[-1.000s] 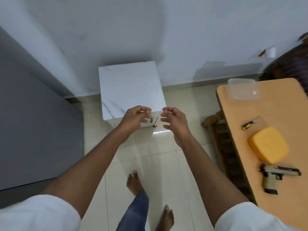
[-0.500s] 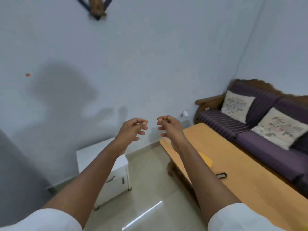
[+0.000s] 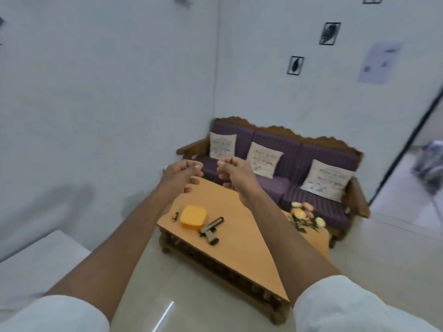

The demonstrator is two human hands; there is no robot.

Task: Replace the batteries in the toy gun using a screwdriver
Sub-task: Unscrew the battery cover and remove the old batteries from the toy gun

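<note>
Two bare arms reach forward at chest height. The left hand point(image 3: 181, 174) and the right hand point(image 3: 233, 172) hover side by side with a small gap between them, fingers curled inward, holding nothing. They hang in the air above the far end of an orange wooden table point(image 3: 242, 245), touching no object.

The view has swung round over the last second: first it looked down at the floor and a white cabinet, then up at a bare wall, and now it faces the table squarely, with a purple sofa point(image 3: 275, 188) behind it. The hands have kept the same raised pose throughout.

On the table lie the toy gun point(image 3: 211, 229), flat on its side, a yellow box point(image 3: 193, 216) just beside it, and the small screwdriver point(image 3: 175, 216) past the box. All are untouched, so the work has not begun; reaching down comes next.
</note>
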